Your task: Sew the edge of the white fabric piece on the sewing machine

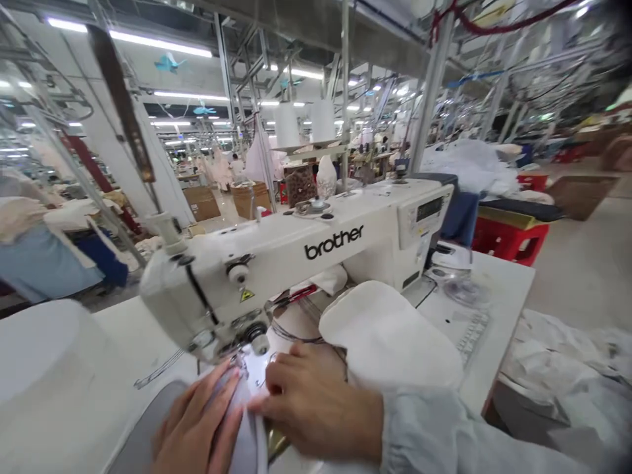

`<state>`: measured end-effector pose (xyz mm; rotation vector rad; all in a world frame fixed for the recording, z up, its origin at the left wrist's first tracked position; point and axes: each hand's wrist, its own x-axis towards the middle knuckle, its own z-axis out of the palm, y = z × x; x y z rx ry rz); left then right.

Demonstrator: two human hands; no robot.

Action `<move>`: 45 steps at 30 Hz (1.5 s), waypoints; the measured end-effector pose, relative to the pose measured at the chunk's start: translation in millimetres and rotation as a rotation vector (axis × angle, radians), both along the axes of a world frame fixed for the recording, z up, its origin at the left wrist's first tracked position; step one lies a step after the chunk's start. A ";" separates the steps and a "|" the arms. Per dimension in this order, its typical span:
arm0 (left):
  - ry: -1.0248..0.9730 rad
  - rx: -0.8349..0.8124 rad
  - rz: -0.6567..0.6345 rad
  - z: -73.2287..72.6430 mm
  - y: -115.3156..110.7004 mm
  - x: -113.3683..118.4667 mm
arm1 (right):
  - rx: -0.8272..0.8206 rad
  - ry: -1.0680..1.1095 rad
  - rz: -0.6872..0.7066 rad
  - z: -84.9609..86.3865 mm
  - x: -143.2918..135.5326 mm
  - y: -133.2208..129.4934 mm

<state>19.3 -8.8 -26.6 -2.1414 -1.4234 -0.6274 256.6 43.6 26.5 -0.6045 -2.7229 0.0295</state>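
Observation:
A white Brother sewing machine (pixel 316 253) stands across the white table (pixel 498 289). Under its needle end lies a grey fabric piece (pixel 143 434). My left hand (pixel 195 428) presses flat on this fabric just in front of the needle. My right hand (pixel 316 401) lies beside it, fingers bent, pinching the fabric's edge by the presser foot. A stack of white fabric pieces (pixel 390 336) sits right behind my right hand, under the machine's arm. The needle itself is hidden by the machine head.
A large blurred white shape (pixel 44 368) fills the near left. White cloth (pixel 567 368) is heaped to the right of the table. Red crates (pixel 508 237) stand behind on the right. Thread cones (pixel 306 125) rise behind the machine. Other workstations fill the hall.

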 end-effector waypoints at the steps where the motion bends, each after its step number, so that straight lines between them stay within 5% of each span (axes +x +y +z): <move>1: 0.028 -0.061 -0.022 10.7 -4.3 2.3 | -0.011 0.005 0.015 1.4 2.4 -1.8; 6: 0.125 -0.320 -0.045 40.9 -24.7 2.9 | -0.063 0.080 0.165 -0.2 9.8 -9.4; 11: 0.135 -0.391 0.076 35.4 -48.5 1.9 | -0.118 0.074 0.287 1.8 14.3 -24.5; 17: 0.144 -0.361 0.147 29.2 -62.7 5.4 | -0.040 0.188 0.267 -4.2 13.4 -36.8; 25: 0.137 -0.283 -0.049 55.6 -40.5 12.2 | -0.011 0.108 0.234 -2.6 12.1 -36.6; 34: 0.281 0.066 -0.129 43.7 -15.4 11.0 | 0.028 0.149 0.242 -15.6 6.6 -24.3; 45: 0.297 0.118 -0.116 47.2 -6.1 11.4 | 0.100 0.240 0.194 -24.2 0.0 -16.4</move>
